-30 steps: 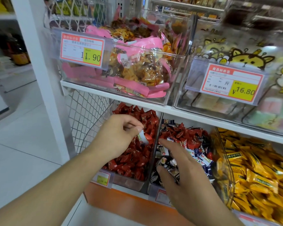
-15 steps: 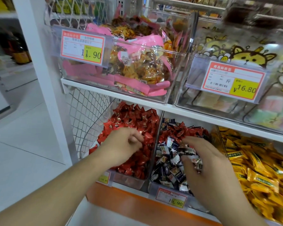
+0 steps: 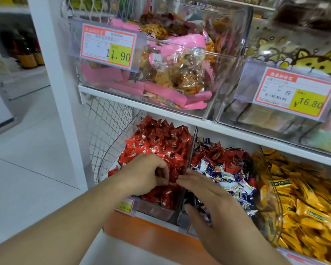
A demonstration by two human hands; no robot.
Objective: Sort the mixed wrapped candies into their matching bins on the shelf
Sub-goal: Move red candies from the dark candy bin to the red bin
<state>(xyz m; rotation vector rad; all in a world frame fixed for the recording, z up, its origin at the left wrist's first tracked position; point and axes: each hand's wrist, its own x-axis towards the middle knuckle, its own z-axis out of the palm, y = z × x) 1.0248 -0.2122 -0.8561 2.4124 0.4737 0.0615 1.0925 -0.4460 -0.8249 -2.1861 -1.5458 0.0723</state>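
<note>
On the lower shelf, the left clear bin holds red wrapped candies. The middle bin holds blue-and-white candies with red ones mixed in at its back. My left hand is in the red bin, fingers curled, pinching a red candy at the divider. My right hand lies over the front of the middle bin with straight fingers. Its fingertips reach the divider and nearly touch my left fingers.
A third bin on the right is full of yellow wrapped candies. The upper shelf carries clear bins of pink snack packs and pastel sweets, with price tags in front. A wire mesh panel and a white post bound the left side.
My right hand left the blue-and-white pile and swept left, fingers straightening toward the divider. My left hand shifted slightly right to meet it. The camera moved closer to the lower shelf.
</note>
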